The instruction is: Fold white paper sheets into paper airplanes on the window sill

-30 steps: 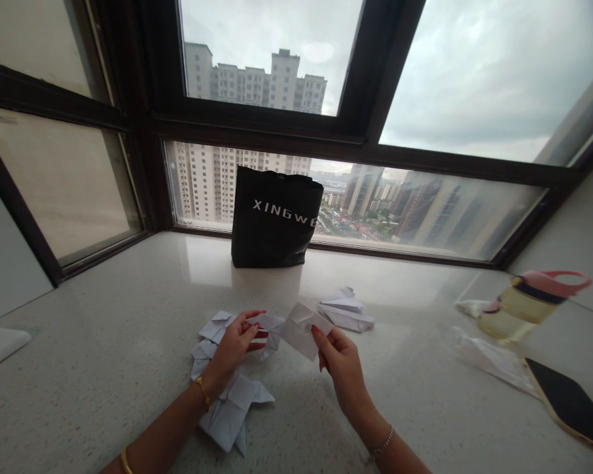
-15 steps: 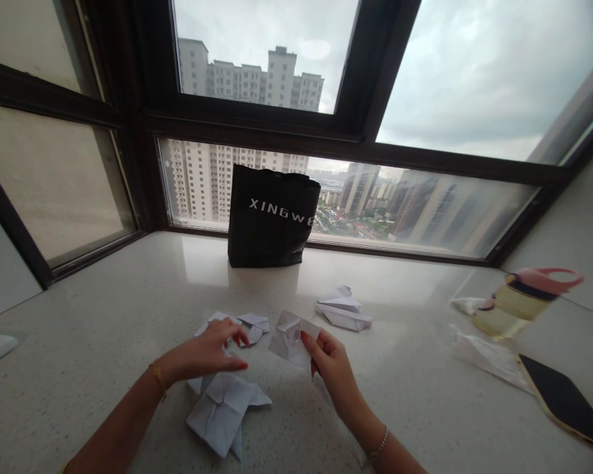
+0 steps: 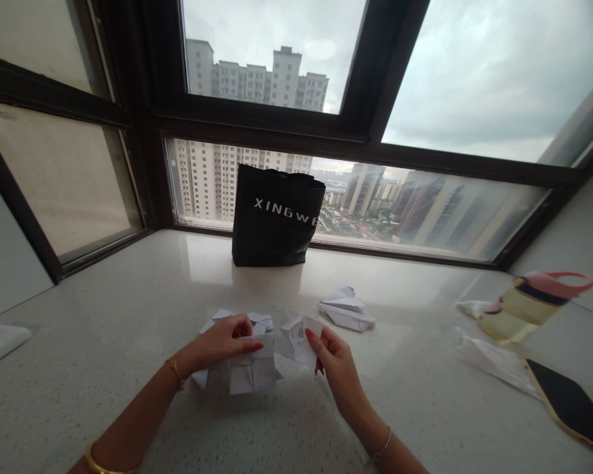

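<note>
My left hand (image 3: 226, 340) is closed, thumb over fingers, on a folded white paper piece (image 3: 254, 368) with creased flaps. Pinched in my right hand (image 3: 332, 355) is another folded white paper (image 3: 292, 336), roughly square, with a raised fold in its middle. The two pieces are side by side; I cannot tell whether their edges touch. Behind my left hand, more folded papers (image 3: 263, 321) lie on the white speckled surface, partly hidden by the hand. A folded paper with pointed layers (image 3: 346, 311) rests beyond my right hand.
A black bag (image 3: 277, 224) stands upright against the window. On the right are a yellowish bottle with a pink lid (image 3: 534, 306), a crumpled clear wrapper (image 3: 494, 361) and a dark-screened phone (image 3: 570, 401). A white object (image 3: 2, 343) lies at the left edge.
My left hand has closed on the folded paper that lay in front of it and lifted it up beside the one in my right hand. The view has shifted slightly left.
</note>
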The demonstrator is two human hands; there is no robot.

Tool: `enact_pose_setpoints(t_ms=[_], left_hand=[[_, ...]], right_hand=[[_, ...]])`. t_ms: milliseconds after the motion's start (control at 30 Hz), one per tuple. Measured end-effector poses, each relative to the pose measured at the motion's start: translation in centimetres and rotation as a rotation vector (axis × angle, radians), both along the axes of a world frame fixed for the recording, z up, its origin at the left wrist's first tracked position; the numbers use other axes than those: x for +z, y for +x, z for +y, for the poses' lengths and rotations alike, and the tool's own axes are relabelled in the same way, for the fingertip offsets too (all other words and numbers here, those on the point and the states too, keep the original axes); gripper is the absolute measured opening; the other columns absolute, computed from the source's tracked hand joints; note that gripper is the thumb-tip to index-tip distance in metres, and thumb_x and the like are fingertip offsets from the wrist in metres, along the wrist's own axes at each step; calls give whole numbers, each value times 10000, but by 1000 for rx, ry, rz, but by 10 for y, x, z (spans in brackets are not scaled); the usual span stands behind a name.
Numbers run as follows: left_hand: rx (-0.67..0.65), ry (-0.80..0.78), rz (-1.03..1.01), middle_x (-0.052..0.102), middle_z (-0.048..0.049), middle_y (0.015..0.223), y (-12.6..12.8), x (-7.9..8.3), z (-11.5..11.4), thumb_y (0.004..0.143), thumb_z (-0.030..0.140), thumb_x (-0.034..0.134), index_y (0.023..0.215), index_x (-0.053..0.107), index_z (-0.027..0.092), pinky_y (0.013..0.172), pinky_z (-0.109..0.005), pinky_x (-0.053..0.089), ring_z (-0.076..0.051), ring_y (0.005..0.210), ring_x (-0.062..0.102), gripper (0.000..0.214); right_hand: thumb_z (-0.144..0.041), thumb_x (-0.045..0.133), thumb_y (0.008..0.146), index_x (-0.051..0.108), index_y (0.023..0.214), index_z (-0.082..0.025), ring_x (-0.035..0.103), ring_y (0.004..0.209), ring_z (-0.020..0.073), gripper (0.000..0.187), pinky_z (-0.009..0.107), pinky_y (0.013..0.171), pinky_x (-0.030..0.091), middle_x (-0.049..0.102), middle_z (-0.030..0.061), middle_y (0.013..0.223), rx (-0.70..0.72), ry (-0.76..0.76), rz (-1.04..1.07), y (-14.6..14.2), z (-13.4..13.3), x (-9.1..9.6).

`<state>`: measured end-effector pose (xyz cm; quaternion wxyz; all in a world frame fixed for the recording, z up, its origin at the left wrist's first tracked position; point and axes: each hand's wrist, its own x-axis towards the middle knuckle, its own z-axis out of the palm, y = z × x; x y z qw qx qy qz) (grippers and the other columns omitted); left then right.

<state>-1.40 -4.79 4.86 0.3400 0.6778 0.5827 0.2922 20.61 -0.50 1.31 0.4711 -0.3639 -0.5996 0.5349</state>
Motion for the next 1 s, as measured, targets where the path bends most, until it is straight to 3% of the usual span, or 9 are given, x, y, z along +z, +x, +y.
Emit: enact_pose_setpoints(t_ms=[167,367,533,600,733,867,1000], left_hand=[[121,70,50,609,-10,702,4,-8,4,695,443,565,671,590,174,608,-227,366,-169,686,538,271],[217,262,234,571,-26,739,-2,-22,9,713,402,558,672,555,176,641,-266,377,-169,675,519,230],[311,381,133,490,-4,679,-3,-17,11,725,476,523,596,488,179,599,-256,370,-137,613,453,326],[304,339,-14,480,7,658,0,-12,10,718,498,525,578,457,177,556,-236,354,-117,582,424,356],[151,115,-362,421,46,585,12,-8,6,692,550,537,573,392,175,468,-193,287,-78,520,364,420],[59,-96,-525,370,76,552,29,-15,2,642,589,584,628,391,175,436,-170,245,-54,477,327,458],[53,-278,-736,408,71,582,41,-19,-3,696,682,430,774,434,195,427,-160,272,-58,458,375,493]], right_hand=[[-522,602,676,501,901,-160,325,369,58,439,171,344,225,460,-74,485,-24,-43,64,-1,2,-1],[-527,564,708,493,791,-177,327,397,62,367,172,362,234,419,-77,497,12,-24,61,-1,2,-4],[-544,591,667,536,767,-178,331,429,70,384,183,378,239,441,-57,546,51,-26,31,-3,-2,2],[-535,599,666,558,840,-179,353,445,79,399,189,395,248,459,-50,561,100,-41,35,-4,-5,4],[-476,574,721,559,1001,-189,402,496,102,400,208,464,300,435,-54,552,194,18,-20,-5,-11,5],[-411,563,747,593,994,-194,430,544,118,330,228,525,344,449,-44,562,62,218,-207,-5,-14,5],[-387,563,748,614,987,-213,466,592,139,300,246,570,377,518,-18,604,-29,355,-344,-5,-15,4]])
